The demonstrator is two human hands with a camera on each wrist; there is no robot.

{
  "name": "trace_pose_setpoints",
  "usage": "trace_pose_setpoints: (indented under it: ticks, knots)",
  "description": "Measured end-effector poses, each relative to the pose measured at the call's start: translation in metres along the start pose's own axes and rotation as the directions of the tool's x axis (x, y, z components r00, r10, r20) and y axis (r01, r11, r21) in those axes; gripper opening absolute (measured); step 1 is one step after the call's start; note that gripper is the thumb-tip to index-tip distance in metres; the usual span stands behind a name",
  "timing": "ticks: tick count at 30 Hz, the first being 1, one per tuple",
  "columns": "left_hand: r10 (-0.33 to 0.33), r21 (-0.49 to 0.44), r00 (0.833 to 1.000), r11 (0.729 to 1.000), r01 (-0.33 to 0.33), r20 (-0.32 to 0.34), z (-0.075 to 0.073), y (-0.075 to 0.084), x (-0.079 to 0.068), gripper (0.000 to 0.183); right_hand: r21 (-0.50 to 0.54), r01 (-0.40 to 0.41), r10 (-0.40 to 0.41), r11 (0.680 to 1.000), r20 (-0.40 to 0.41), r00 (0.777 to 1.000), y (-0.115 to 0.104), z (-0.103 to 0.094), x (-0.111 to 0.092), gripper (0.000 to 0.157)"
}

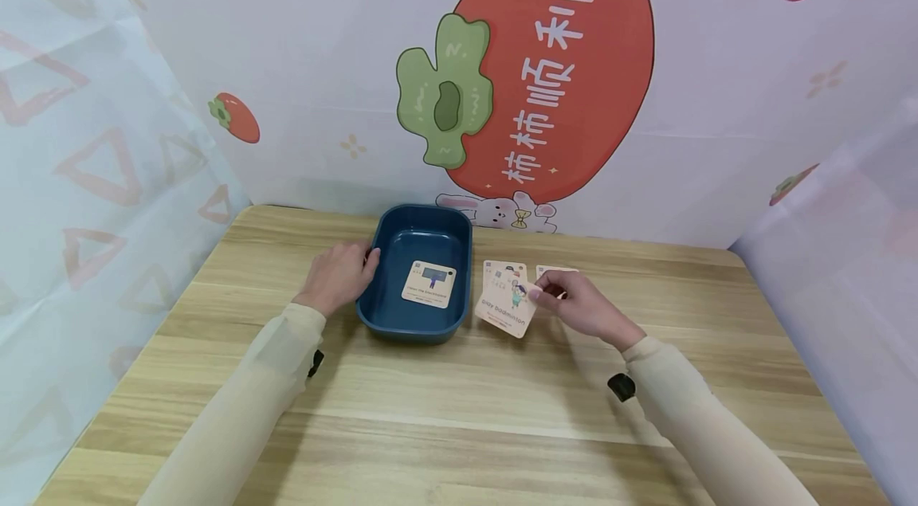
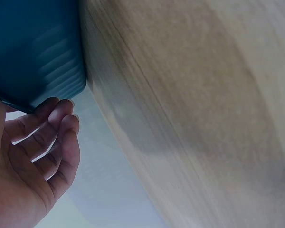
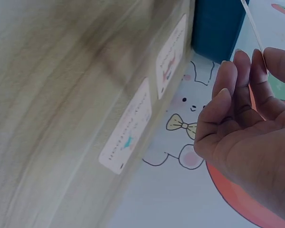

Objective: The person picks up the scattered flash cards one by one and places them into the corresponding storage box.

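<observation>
A blue plastic bin [image 1: 416, 327] stands on the table with a picture card [image 1: 429, 284] flat inside it. At its left rim is my left hand [image 1: 339, 275], thumb over the edge. In the left wrist view, the fingers [image 2: 61, 114] of that hand curl against the bin's outer wall [image 2: 47, 57]. To the right of the bin, my right hand [image 1: 584, 303] pinches a "play badminton" card [image 1: 505, 313] by its right edge, between thumb and fingertips. The right wrist view shows this card [image 3: 252, 23] edge-on, raised above the table.
Two more cards lie on the table, seen in the right wrist view: one card [image 3: 171, 57] by the bin and another card [image 3: 127, 128] beside it. Behind the wooden table [image 1: 445, 426] hangs a printed cloth [image 1: 301, 36] with persimmon drawings. Cloth also flanks both sides.
</observation>
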State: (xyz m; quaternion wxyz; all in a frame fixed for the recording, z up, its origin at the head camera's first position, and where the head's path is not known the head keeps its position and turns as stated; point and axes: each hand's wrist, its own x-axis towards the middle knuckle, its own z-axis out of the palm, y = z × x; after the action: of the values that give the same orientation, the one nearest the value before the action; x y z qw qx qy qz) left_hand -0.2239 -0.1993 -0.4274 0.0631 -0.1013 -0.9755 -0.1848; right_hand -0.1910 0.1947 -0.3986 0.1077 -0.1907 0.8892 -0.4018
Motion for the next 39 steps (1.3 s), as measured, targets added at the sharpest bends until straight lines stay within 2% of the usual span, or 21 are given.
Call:
trace_pose_setpoints:
  ticks: [13, 21, 29, 39]
  knots:
    - [0.009, 0.006, 1.0, 1.0, -0.009, -0.008, -0.001, 0.001, -0.001, 0.036, 0.075, -0.06, 0.062, 0.995, -0.026, 0.998, -0.015, -0.008, 0.006, 0.015]
    - [0.009, 0.005, 1.0, 1.0, -0.009, -0.008, 0.0, 0.001, -0.002, 0.035, 0.082, -0.054, 0.057, 0.995, -0.042, 0.997, -0.023, -0.008, 0.014, 0.015]
    - [0.009, 0.001, 1.0, 1.0, -0.009, -0.003, 0.0, 0.001, -0.002, 0.035, 0.102, -0.062, 0.069, 0.993, -0.063, 0.996, -0.03, -0.004, 0.021, 0.016]
    - [0.012, -0.001, 1.0, 1.0, -0.012, -0.014, 0.001, 0.0, -0.001, 0.036, 0.119, -0.058, 0.066, 0.991, -0.063, 0.996, -0.028, 0.007, 0.033, 0.016]
